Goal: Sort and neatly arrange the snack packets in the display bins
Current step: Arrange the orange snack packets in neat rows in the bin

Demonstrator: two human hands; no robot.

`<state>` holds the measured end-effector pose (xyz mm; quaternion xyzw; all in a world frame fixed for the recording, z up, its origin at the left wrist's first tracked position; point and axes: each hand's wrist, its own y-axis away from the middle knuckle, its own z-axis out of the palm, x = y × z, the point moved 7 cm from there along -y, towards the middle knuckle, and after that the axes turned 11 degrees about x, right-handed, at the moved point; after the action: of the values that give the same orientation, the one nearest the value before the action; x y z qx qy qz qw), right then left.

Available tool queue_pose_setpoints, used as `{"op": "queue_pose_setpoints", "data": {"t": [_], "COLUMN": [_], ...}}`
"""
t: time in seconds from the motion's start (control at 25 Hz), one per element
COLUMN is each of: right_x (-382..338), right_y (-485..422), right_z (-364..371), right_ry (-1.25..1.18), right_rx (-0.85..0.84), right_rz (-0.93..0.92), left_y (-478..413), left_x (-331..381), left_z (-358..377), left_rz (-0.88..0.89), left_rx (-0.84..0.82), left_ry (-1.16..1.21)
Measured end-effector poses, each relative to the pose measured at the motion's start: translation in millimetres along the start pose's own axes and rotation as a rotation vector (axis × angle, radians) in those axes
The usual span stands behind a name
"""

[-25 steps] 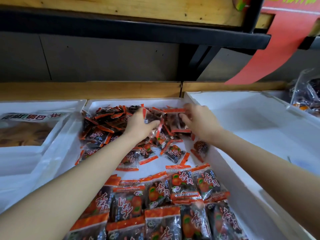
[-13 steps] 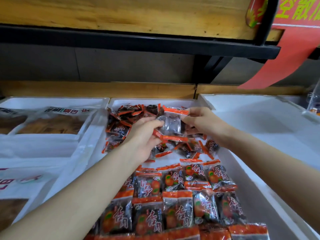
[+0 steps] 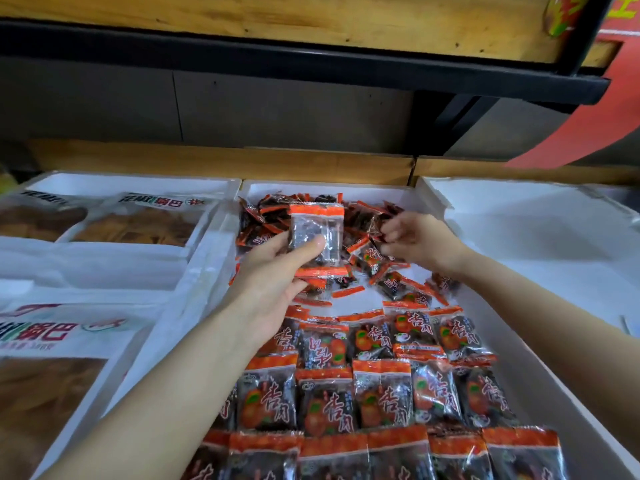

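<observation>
A packet (image 3: pixel 317 237) shared between both hands a moment ago is now pinched by the left hand (image 3: pixel 273 271) alone, while the right hand (image 3: pixel 412 240) is curled into the loose pile (image 3: pixel 377 220), grip unclear, likely for another.

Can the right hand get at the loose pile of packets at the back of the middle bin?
Probably yes. The right hand is right at the loose pile of packets in the open-topped middle bin, with nothing between them. The left hand holds one packet up beside it, clear of the way.

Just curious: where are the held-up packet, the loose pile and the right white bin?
held packet (image 3: pixel 317 226): head view, its clear middle.
loose pile (image 3: pixel 394 285): head view, a packet in it.
right bin (image 3: pixel 519 220): head view, its bare floor.
</observation>
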<state>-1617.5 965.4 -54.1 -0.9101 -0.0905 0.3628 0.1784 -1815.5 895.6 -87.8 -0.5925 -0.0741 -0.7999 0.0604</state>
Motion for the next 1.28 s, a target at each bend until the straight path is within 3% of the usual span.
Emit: {"op": "queue_pose_setpoints", "data": {"t": [0.08,0.16,0.52,0.64,0.76,0.84,0.96,1.16,1.28], "right_x": [39,68,46,22,-17,-48,-83,-97,-102], "right_y": [-1,6,-5,-9,-5,4,13,9,11], "right_z": [13,25,14,5,-7,-2,16,28,30], "right_ry": [0.421,0.632,0.681,0.615,0.193,-0.100,-0.085,-0.133,-0.227], "right_rx": [-0.244,-0.407,-0.172,-0.045,0.058,-0.051,-0.181,-0.058,-0.013], "right_rz": [0.023,0.066,-0.033,-0.106,-0.122,-0.123,-0.237,-0.266,-0.259], "left_y": [-2,-6,-14,-18,-23,-25,-25,-18,-16], "left_x": [0,-2,-8,-7,-6,-6,-10,-8,-2], "left_z": [-4,-7,-13,-18,-25,-28,-22,-7,-7], "left_rz": [-0.007,0.002,0.017,0.049,0.083,0.074,0.030,-0.001,0.119], "left_rx": [0.013,0.032,0.043,0.098,0.168,0.174,0.087,-0.045,-0.057], "left_ry": [0.053,0.083,0.086,0.086,0.069,0.046,0.013,0.019,-0.041]}}
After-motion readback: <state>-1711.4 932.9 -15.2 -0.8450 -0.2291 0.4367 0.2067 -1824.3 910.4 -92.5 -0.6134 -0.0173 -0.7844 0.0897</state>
